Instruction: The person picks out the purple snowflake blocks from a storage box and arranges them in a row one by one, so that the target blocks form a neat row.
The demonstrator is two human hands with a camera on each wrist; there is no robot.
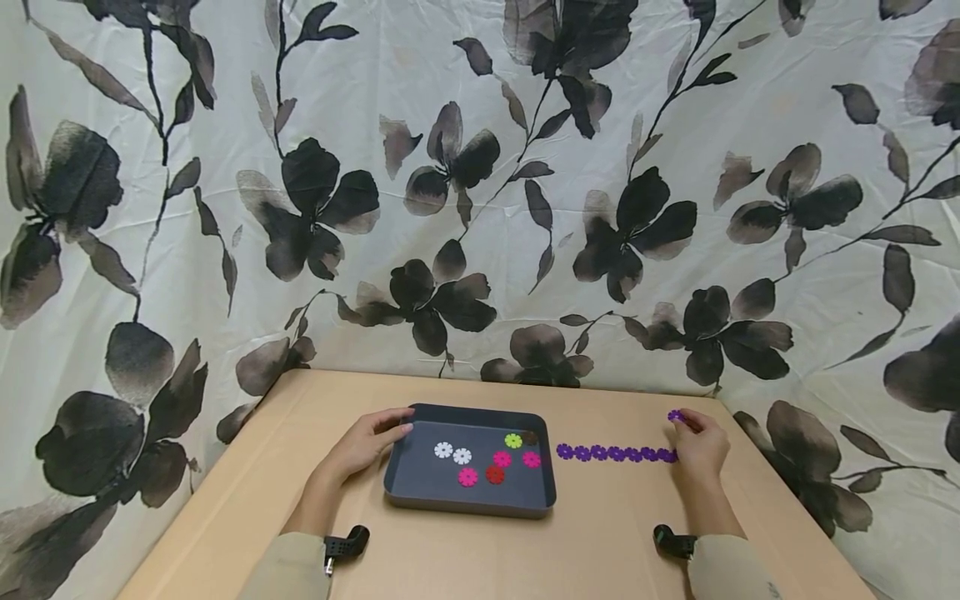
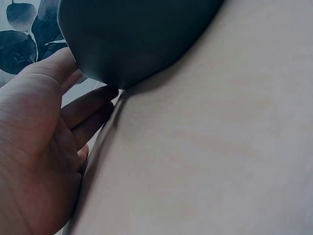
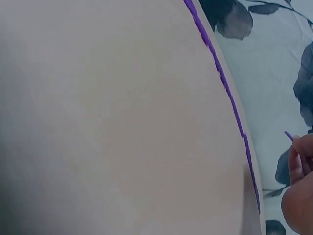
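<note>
My left hand [image 1: 365, 447] holds the left end of a dark grey tray [image 1: 468, 503], with the thumb over its rim. In the left wrist view the tray [image 2: 137, 44] hides the thumb's tip, and other fingers [image 2: 90, 110] reach its lower edge. Between thumb and fingertips my right hand [image 1: 703, 446] pinches a purple flower-shaped disc [image 1: 675, 415], raised above the table. The same disc [image 3: 288, 135] appears edge-on in the right wrist view. Below it runs a straight row of purple flower-shaped discs [image 1: 617, 454], ending beside the right hand.
Inside the tray lie white discs [image 1: 453, 452], pink discs [image 1: 502, 459], a red disc [image 1: 495, 475], a lime disc [image 1: 513, 440] and a brown disc [image 1: 529, 437]. A light wooden table [image 1: 600, 533] carries everything. Floral fabric [image 1: 480, 208] hangs behind it.
</note>
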